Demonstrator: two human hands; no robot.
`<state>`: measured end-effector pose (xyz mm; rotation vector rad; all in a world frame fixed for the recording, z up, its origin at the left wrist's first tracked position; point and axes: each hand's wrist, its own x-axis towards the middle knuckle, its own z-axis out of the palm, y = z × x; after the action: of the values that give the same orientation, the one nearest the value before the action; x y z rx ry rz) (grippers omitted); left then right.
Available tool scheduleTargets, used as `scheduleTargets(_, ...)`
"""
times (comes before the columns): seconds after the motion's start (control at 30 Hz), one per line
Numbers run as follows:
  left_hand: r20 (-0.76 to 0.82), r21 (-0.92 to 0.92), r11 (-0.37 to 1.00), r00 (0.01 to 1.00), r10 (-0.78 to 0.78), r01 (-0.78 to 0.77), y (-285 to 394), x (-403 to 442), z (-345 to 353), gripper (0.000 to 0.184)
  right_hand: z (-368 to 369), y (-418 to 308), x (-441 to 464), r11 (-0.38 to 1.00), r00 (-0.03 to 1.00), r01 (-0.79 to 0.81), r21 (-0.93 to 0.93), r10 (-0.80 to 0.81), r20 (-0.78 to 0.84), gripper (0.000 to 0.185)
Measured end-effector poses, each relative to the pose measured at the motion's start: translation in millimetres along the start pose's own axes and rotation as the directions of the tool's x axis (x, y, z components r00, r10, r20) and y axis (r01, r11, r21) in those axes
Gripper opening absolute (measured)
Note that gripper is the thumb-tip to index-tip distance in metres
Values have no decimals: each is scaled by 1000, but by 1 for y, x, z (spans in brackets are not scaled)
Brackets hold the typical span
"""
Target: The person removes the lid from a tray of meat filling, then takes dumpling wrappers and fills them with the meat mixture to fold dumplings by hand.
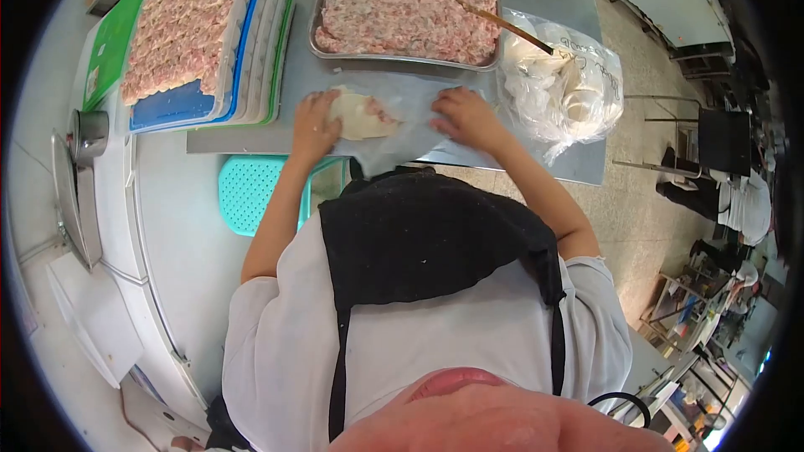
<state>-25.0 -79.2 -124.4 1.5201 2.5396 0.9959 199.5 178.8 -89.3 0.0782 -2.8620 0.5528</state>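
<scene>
A pale, flat piece of dough (pixel 358 120) lies on a thin plastic sheet (pixel 412 144) at the front of the metal table. A little pink minced meat shows at its right side, partly covered by the dough. My left hand (pixel 316 125) rests against the dough's left edge, fingers apart. My right hand (pixel 466 115) lies on the sheet to the right of the dough, its fingers spread and slightly bent. Behind both hands is a metal tray (pixel 402 58) filled with minced meat (pixel 402 4). A flat wooden stick (pixel 515 29) leans out of the meat.
Stacked trays (pixel 243 75) stand at the left, the top one covered with rows of meat pieces (pixel 188 21). A clear bag (pixel 569 88) of pale rounds sits at the right. A turquoise stool (pixel 251 192) is below the table. Another person (pixel 745 209) is far right, near a chair (pixel 724 141).
</scene>
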Motion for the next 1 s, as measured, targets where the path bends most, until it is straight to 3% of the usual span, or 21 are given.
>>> scheduleTargets(0.07, 28, -10, 1000, 999, 27, -26, 15, 9, 14, 48, -21, 5, -1, 905, 930, -363, 222, 340, 136, 34)
scheduleTargets(0.1, 53, -16, 999, 998, 46, -45, 21, 12, 19, 48, -26, -1, 0, 802, 878, -470, 370, 468, 102, 38)
scheduleTargets(0.2, 67, -22, 999, 997, 33, -31, 33, 19, 24, 48, -36, -31, 11, 900, 921, -383, 207, 388, 15, 38)
scheduleTargets(0.33, 116, -47, 998, 992, 56, -51, 26, 23, 14, 47, 9, -12, 7, 947, 948, -317, 48, 318, 0, 34)
scheduleTargets(0.4, 156, -41, 998, 986, 55, -50, 25, 25, 11, 44, 23, 26, 1, 788, 831, -532, 312, 556, 12, 31)
scheduleTargets(0.43, 161, -45, 998, 985, 61, -54, 26, 26, 10, 44, 15, 36, 0, 783, 826, -538, 311, 563, 11, 31)
scheduleTargets(0.5, 89, -23, 985, 981, 170, -169, 30, 28, 4, 40, -11, 47, 1, 204, 402, -842, 499, 854, 329, 31)
scheduleTargets(0.6, 51, -39, 973, 972, 230, -228, 48, 36, -9, 34, -33, 27, -5, 168, 448, -730, 662, 850, 278, 29)
scheduleTargets(0.63, 48, -39, 973, 972, 231, -229, 48, 40, -7, 34, -34, 16, -8, 171, 449, -730, 661, 850, 276, 29)
scheduleTargets(0.67, 101, -70, 965, 961, 257, -251, 47, 46, -3, 35, -33, 4, -11, 482, 582, -669, 565, 813, -5, 29)
scheduleTargets(0.7, 153, -102, 957, 947, 283, -270, 44, 51, 2, 35, -32, -8, -12, 734, 696, -566, 376, 670, -258, 29)
scheduleTargets(0.73, 148, -103, 957, 948, 283, -270, 39, 55, 11, 35, -30, -19, -11, 736, 699, -565, 372, 667, -259, 29)
scheduleTargets(0.8, 165, -76, 967, 953, 254, -245, 25, 57, 32, 39, -25, -35, -6, 885, 823, -452, 113, 462, -331, 35)
scheduleTargets(0.93, 139, -47, 990, 981, 136, -131, 11, 52, 34, 40, 8, -6, -8, 905, 904, -424, -31, 420, -77, 42)
scheduleTargets(0.97, 160, -57, 988, 976, 148, -141, 13, 50, 28, 40, 0, -5, -5, 912, 911, -409, -34, 406, -78, 42)
scheduleTargets(1.0, 180, -68, 987, 971, 157, -147, 16, 46, 22, 39, -15, -11, -1, 915, 916, -388, 109, 396, -68, 42)
